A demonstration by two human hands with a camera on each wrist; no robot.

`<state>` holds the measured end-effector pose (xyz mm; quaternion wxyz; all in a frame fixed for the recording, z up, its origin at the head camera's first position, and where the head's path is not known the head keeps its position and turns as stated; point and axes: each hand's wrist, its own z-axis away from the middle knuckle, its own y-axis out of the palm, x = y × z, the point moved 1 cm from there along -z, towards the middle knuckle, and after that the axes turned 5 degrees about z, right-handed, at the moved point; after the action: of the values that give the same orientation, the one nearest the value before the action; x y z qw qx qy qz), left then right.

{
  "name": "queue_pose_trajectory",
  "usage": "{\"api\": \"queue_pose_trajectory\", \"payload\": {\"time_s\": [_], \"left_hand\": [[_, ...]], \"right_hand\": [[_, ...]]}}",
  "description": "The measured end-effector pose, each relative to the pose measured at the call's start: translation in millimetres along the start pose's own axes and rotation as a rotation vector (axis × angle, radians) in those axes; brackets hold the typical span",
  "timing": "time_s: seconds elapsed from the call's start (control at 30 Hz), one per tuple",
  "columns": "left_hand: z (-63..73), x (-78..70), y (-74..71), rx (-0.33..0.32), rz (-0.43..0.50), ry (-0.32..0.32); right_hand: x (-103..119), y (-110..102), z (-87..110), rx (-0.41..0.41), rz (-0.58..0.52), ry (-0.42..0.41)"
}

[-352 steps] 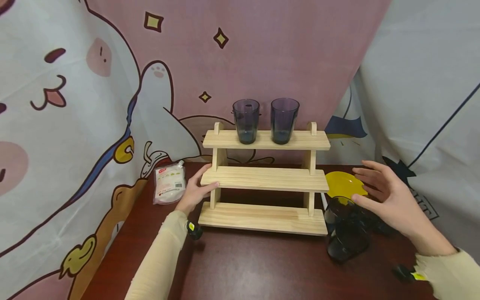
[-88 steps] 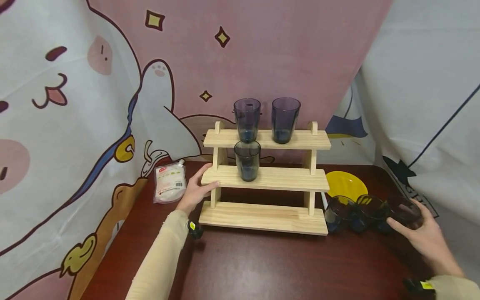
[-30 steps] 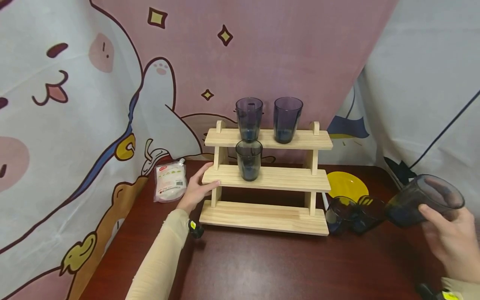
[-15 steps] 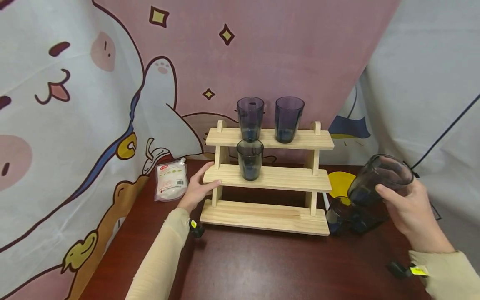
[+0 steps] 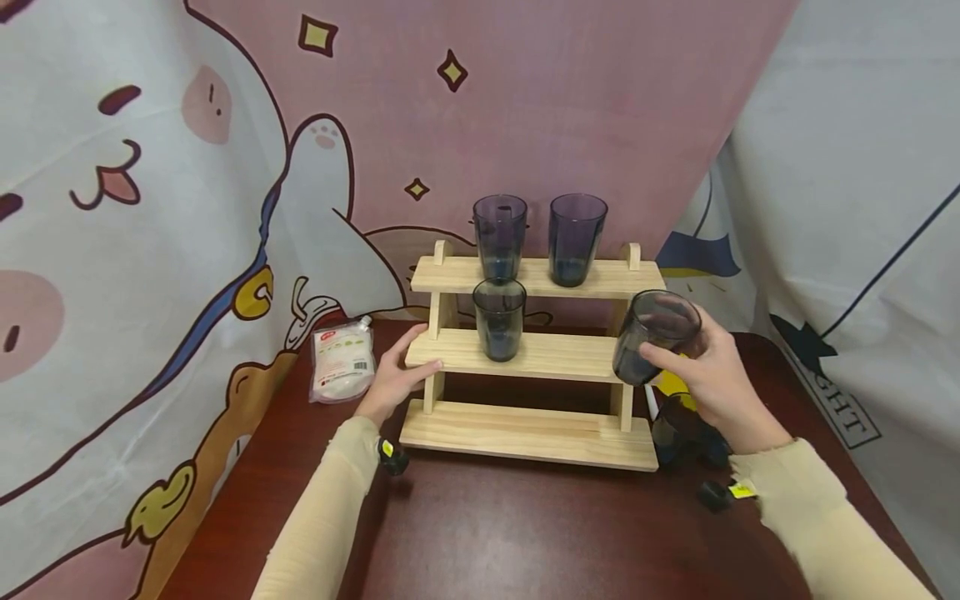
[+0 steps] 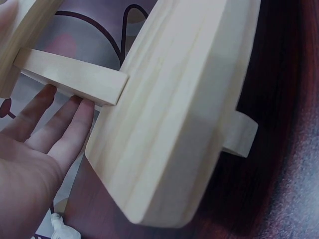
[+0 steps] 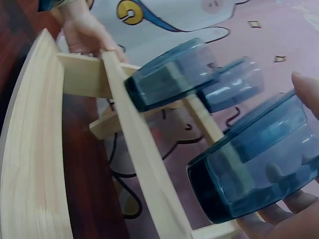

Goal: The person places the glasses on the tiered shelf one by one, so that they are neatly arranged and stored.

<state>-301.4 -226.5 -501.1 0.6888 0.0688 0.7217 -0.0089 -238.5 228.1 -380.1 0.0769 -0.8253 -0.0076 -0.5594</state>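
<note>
Right hand [image 5: 718,377] curls round a tilted tumbler [image 5: 639,333], which sits between thumb and fingers and is probably rigid, slick and breakable, best held round its sides, while left hand [image 5: 392,382] grips the wooden rack [image 5: 525,429] at one end.

Perhaps six glasses [image 5: 500,325]; rack [image 5: 517,432], plate [image 5: 672,384], pouch [image 5: 342,362]: one each.

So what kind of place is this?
Maybe a curtained-off work spot indoors: cartoon-printed cloth hangs behind and beside a dark reddish table, where a wooden shelf stand holds three tinted glasses.
</note>
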Motion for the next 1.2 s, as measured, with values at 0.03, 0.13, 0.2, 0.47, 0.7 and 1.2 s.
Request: {"api": "queue_pose_trajectory", "payload": {"time_s": [0.03, 0.13, 0.2, 0.47, 0.7, 1.2], "left_hand": [[-0.2, 0.5, -0.1, -0.001, 0.0, 0.001], [-0.7, 1.7, -0.4, -0.003, -0.005, 0.002], [-0.8, 2.4, -0.8, -0.004, -0.013, 0.003], [-1.6, 3.0, -1.0, -0.004, -0.019, 0.001], [-2.0, 3.0, -1.5, -0.008, -0.029, -0.003], [-1.4, 2.5, -0.6, -0.003, -0.009, 0.004]], "right_hand": [[-2.1, 3.9, -3.1, 0.007, 0.031, 0.006], [-8.3, 15.4, -12.0, 0.04, 0.105, 0.017], [-11.8, 23.0, -17.1, 0.071, 0.129, 0.024], [-24.6, 46.7, -32.5, 0.127, 0.15, 0.061], [-30.5, 58.0, -43.1, 0.125, 0.115, 0.066], [-30.5, 72.7, -55.6, 0.149, 0.175, 0.212]]}}
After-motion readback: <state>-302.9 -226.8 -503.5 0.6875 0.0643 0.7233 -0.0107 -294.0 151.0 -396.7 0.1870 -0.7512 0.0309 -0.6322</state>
